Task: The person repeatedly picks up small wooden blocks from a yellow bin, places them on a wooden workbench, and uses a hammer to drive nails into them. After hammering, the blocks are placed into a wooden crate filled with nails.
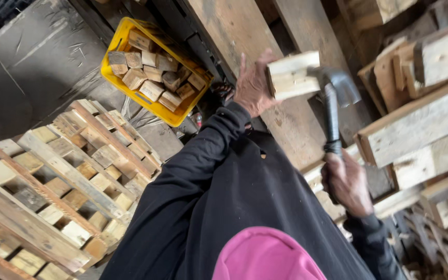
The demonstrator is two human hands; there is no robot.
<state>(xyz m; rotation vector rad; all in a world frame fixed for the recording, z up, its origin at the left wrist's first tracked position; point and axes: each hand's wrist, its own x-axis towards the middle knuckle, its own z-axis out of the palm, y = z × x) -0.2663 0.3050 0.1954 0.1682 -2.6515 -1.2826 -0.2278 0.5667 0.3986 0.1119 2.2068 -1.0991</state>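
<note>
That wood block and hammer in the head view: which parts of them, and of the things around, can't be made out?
- Wood block: its far side, where the left hand grips it, is hidden by the block itself.
- Hammer: the handle's lower end is covered by the right hand.
- Yellow crate: its floor is buried under wood pieces.
- Pallet stack: cut off by the left and bottom edges.

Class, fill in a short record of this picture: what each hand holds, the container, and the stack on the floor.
Left hand: holds a wooden block
Right hand: grips a hammer, head against the block
Container: yellow crate filled with wood blocks
Floor stack: wooden pallets
Clothing: black sleeves
</note>
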